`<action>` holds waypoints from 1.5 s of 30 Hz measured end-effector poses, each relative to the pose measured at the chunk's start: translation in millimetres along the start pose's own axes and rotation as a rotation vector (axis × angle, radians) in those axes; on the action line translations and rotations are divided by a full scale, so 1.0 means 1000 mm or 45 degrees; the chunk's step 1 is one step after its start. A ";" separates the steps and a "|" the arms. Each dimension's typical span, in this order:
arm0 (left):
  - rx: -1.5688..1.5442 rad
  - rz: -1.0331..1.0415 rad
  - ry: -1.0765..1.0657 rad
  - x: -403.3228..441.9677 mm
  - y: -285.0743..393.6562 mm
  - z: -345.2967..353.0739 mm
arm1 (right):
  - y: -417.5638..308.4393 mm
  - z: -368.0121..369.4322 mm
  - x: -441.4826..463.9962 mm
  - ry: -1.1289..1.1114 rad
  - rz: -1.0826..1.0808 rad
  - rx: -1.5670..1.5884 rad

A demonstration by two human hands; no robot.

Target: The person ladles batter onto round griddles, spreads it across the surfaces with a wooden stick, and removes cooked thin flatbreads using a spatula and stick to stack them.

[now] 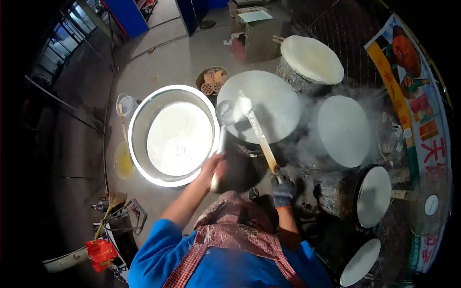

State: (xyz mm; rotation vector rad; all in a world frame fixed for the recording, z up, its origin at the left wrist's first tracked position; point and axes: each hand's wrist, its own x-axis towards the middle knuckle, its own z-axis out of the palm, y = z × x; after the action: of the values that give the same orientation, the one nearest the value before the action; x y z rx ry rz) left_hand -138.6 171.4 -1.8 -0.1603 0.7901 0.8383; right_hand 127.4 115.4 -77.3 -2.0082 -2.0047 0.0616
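My left hand, bare, is wrapped round the pale handle of a ladle. The ladle's grey bowl hangs over the left edge of a round griddle. In a dark grey work glove, my right hand grips a wooden paddle. White batter clings in a lump to the paddle's far end, beside the ladle bowl above the griddle. Left of the ladle stands a wide metal basin holding white batter.
Steam drifts round several more round griddles, including a grey one and one with a pale yellow sheet. Perforated coal briquettes fill a tub behind the basin. A bucket and a yellow-filled container stand left. A banner hangs right.
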 end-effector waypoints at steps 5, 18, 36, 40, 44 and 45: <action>-0.069 -0.117 0.082 -0.041 -0.014 -0.024 | -0.009 -0.012 -0.019 0.007 0.146 0.072; -0.228 -0.345 0.093 -0.053 -0.048 -0.036 | 0.078 -0.013 0.016 -0.138 0.545 -0.110; -0.384 -0.704 -0.170 0.066 -0.184 0.101 | 0.385 -0.054 -0.068 0.327 1.180 0.314; -0.291 -0.875 0.042 0.079 -0.185 0.149 | 0.381 -0.042 -0.101 0.409 1.337 0.722; -0.178 -1.028 -0.080 0.090 -0.175 0.148 | 0.376 -0.043 -0.123 0.320 1.438 0.540; -0.144 -1.060 -0.064 0.100 -0.170 0.147 | 0.381 -0.004 -0.154 0.409 1.328 0.500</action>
State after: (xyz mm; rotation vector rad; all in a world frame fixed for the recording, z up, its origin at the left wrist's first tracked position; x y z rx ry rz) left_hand 107.2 179.7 5.5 -0.5251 0.5494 0.0945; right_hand 494.7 -28.7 -193.6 -2.3405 -0.5503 0.3002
